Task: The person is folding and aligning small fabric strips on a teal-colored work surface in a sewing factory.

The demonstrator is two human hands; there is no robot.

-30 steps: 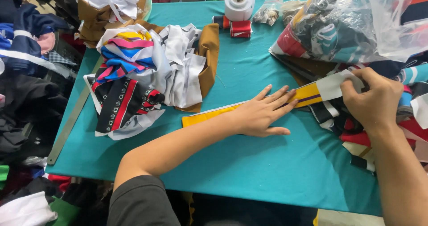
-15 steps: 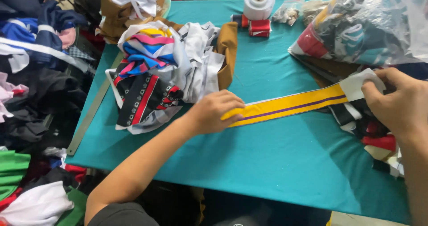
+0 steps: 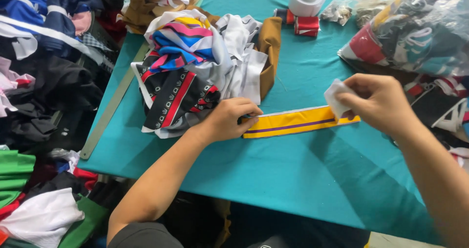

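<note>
1. Strip (image 3: 293, 123) of yellow ribbed fabric with a purple line lies flat on the teal surface (image 3: 303, 179), just beside the heap of striped trims (image 3: 195, 67).
2. Left hand (image 3: 228, 119) presses its near end, fingers together on the strip.
3. Right hand (image 3: 376, 104) pinches a white patch (image 3: 336, 95) at the far end (grip clamped).
4. Even tension probably keeps the strip straight.
5. Both forearms reach inward, wrists low.
</note>
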